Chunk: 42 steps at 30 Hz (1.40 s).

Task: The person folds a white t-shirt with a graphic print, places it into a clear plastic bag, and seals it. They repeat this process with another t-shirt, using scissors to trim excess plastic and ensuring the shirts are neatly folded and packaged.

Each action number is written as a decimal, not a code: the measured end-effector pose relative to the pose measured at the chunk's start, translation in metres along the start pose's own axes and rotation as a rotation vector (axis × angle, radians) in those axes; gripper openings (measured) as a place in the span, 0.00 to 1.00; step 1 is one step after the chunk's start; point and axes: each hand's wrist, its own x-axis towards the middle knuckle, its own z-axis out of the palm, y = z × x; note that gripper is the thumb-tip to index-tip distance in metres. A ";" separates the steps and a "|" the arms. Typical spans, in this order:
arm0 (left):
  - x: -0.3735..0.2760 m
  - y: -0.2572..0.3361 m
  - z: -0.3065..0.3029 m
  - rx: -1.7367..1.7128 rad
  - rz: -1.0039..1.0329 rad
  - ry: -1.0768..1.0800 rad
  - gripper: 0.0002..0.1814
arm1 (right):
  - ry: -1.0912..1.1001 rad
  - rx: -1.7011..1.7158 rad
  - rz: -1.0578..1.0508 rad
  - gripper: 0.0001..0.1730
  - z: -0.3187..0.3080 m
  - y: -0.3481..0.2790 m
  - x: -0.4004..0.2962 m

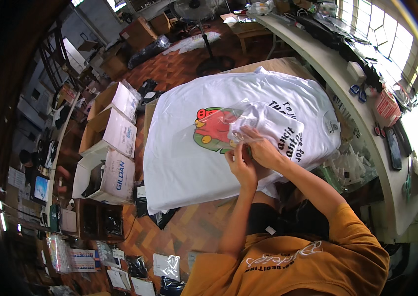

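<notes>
A large white T-shirt lies spread before me, with a red and green cartoon print and black lettering. On it rests a smaller folded white garment, partly inside a clear plastic bag that stretches leftward over the print. My right hand lies on the bag and garment with its fingers at their near left corner. Close beside it, my left hand is raised with thumb and fingertips pinched together at the bag's near edge. The fingertips of both hands almost meet.
Open cardboard boxes stand on the floor at the left. A long pale table curves along the right, bearing scissors, a phone and a tape roll. Beyond the shirt stands a fan. Packaged items lie at the lower left.
</notes>
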 end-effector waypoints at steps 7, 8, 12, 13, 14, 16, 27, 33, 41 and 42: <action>0.004 0.007 -0.034 0.096 -0.024 0.013 0.18 | -0.118 -0.030 -0.140 0.32 0.018 -0.009 0.006; 0.001 0.020 -0.046 0.074 -0.251 -0.029 0.24 | -0.101 -0.034 -0.155 0.31 0.018 -0.010 -0.001; 0.039 -0.005 -0.077 0.535 0.042 0.013 0.26 | -0.111 -0.216 -0.184 0.30 0.019 -0.015 -0.004; 0.059 -0.020 -0.083 0.610 0.031 -0.048 0.26 | -0.122 -0.218 -0.197 0.31 0.020 -0.020 -0.004; 0.078 -0.029 -0.084 0.635 -0.037 -0.146 0.27 | -0.132 -0.230 -0.202 0.32 0.018 -0.019 -0.005; 0.114 -0.035 -0.086 0.680 -0.162 -0.331 0.28 | -0.148 -0.273 -0.235 0.32 0.015 -0.018 -0.003; 0.221 -0.066 -0.072 0.760 0.126 -0.965 0.16 | -0.148 -0.185 -0.202 0.32 0.014 -0.021 -0.002; 0.183 -0.048 -0.028 0.834 0.084 -1.307 0.57 | -0.138 -0.104 -0.151 0.32 0.012 -0.021 -0.002; 0.173 -0.058 -0.050 0.591 0.166 -1.605 0.67 | -0.086 -0.047 -0.133 0.31 0.010 -0.022 -0.005; 0.172 -0.055 -0.056 0.534 0.189 -1.635 0.68 | -0.090 -0.055 -0.143 0.31 0.010 -0.024 -0.005</action>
